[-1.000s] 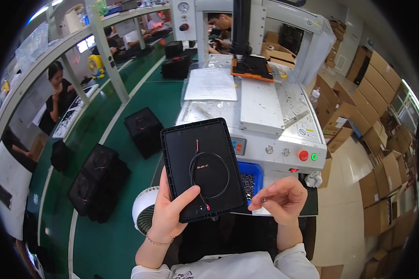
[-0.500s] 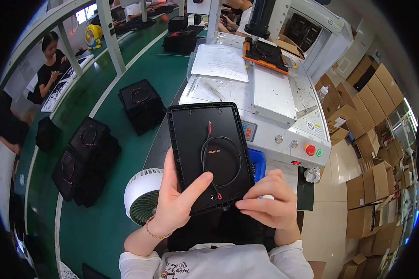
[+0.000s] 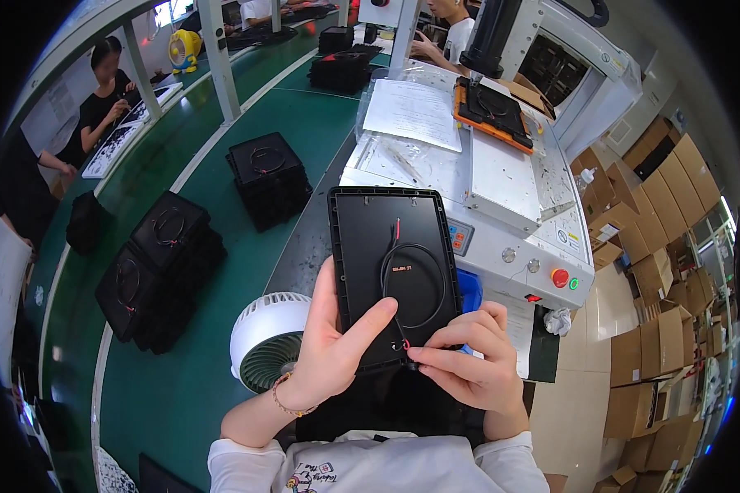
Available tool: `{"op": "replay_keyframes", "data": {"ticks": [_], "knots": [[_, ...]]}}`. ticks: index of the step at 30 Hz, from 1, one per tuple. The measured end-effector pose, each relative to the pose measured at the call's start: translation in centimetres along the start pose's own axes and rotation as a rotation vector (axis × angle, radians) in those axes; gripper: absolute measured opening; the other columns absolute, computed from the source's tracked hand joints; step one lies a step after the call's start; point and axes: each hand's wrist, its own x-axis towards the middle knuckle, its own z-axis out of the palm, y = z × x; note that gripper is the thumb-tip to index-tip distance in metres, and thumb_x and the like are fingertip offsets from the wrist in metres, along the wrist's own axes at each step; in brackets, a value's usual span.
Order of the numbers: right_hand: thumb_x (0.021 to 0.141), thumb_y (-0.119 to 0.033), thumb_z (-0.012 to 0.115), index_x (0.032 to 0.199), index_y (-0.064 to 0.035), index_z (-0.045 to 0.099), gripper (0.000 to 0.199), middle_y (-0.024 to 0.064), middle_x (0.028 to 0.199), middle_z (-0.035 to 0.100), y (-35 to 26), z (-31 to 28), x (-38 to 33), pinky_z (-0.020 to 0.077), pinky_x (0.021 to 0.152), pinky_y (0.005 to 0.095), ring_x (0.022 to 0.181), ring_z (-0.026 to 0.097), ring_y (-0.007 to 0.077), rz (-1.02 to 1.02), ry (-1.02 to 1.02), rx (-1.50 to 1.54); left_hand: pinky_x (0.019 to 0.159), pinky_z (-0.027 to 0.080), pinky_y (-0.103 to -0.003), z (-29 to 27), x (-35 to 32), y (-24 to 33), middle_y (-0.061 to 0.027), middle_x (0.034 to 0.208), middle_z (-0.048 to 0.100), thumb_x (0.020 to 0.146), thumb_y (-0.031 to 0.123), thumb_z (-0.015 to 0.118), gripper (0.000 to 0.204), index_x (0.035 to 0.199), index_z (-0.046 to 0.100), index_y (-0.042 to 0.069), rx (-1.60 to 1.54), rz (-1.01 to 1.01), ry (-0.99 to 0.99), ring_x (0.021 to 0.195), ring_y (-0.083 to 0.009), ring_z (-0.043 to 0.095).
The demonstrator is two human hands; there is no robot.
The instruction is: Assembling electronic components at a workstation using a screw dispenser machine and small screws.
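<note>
My left hand (image 3: 341, 349) holds a flat black rectangular plastic housing (image 3: 358, 246) by its left side, thumb on its face and the other fingers behind. A coiled black cable (image 3: 444, 283) lies on the housing, with a red and a black bare-ended lead near the top. The left thumb presses near the lower part of the coil. At the bottom edge, where a short red wire (image 3: 406, 345) shows, the fingertips of my right hand (image 3: 477, 353) are pinched together. What they grip, if anything, is too small to make out.
Stacks of similar black housings (image 3: 267, 160) stand on the green bench (image 3: 197, 394). A white fan (image 3: 271, 337) is beside my left forearm. Ahead right stands a press machine (image 3: 493, 238) with an orange fixture (image 3: 489, 131); a blue bin (image 3: 470, 292) sits behind the housing. Cardboard boxes (image 3: 666, 296) line the right.
My right hand has closed in on the housing's bottom edge, its fingertips now by the red wire. The housing and both hands sit slightly farther right in the picture, as does the surrounding scene.
</note>
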Motion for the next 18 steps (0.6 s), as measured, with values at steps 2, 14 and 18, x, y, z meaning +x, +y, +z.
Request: {"op": "replay_keyframes", "data": {"ticks": [2, 14, 18], "knots": [[0.067, -0.013, 0.083, 0.096, -0.0151, 0.075, 0.029, -0.0042, 0.090, 0.063, 0.0, 0.2, -0.1, 0.0348, 0.077, 0.0312, 0.078, 0.057, 0.0141, -0.002, 0.027, -0.031, 0.098, 0.045, -0.028, -0.1, 0.0, 0.0, -0.0089, 0.127, 0.054, 0.092, -0.004, 0.058, 0.054, 0.139, 0.033, 0.000, -0.006, -0.005, 0.005, 0.114, -0.0124, 0.054], [0.061, -0.014, 0.087, 0.085, -0.0138, 0.072, 0.028, -0.0034, 0.083, 0.062, -0.1, 1.2, 0.2, 0.0415, 0.073, 0.0325, 0.074, 0.056, 0.0154, -0.075, 0.126, -0.066, 0.100, 0.043, -0.029, -0.2, 0.0, -0.5, -0.0094, 0.128, 0.053, 0.093, -0.003, 0.058, 0.053, 0.139, 0.032, -0.001, 0.010, 0.057, 0.021, 0.117, -0.0140, 0.052], [0.060, -0.014, 0.087, 0.084, -0.0136, 0.072, 0.028, -0.0036, 0.083, 0.062, -0.3, 1.4, -0.1, 0.0411, 0.073, 0.0327, 0.074, 0.056, 0.0156, -0.068, 0.143, -0.051, 0.100, 0.042, -0.029, -0.5, -0.1, -0.8, -0.0095, 0.129, 0.051, 0.093, -0.002, 0.058, 0.055, 0.140, 0.030, 0.000, 0.015, 0.064, -0.006, 0.117, -0.0136, 0.051]]}}
